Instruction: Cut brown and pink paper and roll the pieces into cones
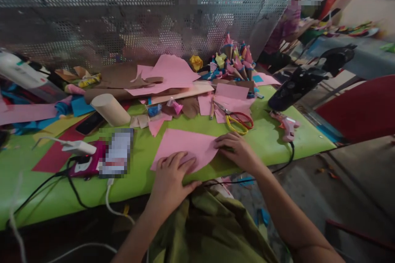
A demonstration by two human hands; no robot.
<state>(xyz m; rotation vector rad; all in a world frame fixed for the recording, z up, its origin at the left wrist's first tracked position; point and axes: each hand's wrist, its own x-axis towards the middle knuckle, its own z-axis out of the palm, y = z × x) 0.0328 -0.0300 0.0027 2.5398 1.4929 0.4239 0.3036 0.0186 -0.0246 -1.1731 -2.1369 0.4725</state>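
A sheet of pink paper (185, 144) lies on the green bench top in front of me, its right edge lifted and curved. My left hand (171, 174) rests on the sheet's near edge with fingers stretched over it and the thumb apart, below the bench edge. At the right corner, my right hand (236, 150) has its fingers closed on the paper. Just beyond that hand are scissors (236, 121) with red and yellow handles. A pencil (212, 108) lies beside them, near more pink paper pieces (231, 91).
A pink glue gun (289, 128) with a black cord and a black bottle (286, 90) stand at right. Leftward are a phone (117, 152), a power strip (89, 160) and a cardboard tube (111, 109). Paper cones (239, 59) crowd the back; another person (286, 24) sits beyond.
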